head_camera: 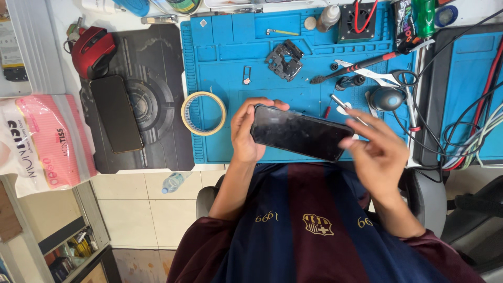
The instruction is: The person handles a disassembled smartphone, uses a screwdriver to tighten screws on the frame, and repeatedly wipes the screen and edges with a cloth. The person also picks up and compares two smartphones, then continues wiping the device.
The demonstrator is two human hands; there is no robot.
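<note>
- Head view looks down at a person sitting at a work desk, with a striped shirt at the bottom of the picture.
- The left hand (245,131) is closed around the left end of a dark phone (299,132), thumb on top and fingers curled over the far edge.
- The phone is held up in the air above the near edge of the blue work mat (230,47), with its dark screen facing up.
- The right hand (374,149) is at the right end of the phone. Its fingers are partly spread, and a fingertip seems to touch the phone's right edge.
- The right hand also holds a thin metal tool (343,107) that points up and away over the mat.
- A roll of tape (204,113) lies flat near the left edge of the blue mat, just beside the left hand.
- A second dark phone (115,112) lies flat on the black mat (157,63), to the left of the blue mat.
- A red computer mouse (93,50) sits at the far left corner of the black mat.
- A small black metal frame part (284,59) lies in the middle of the blue mat.
- Scissors (380,77) and a dark round blower (386,98) lie near the right edge of the blue mat.
</note>
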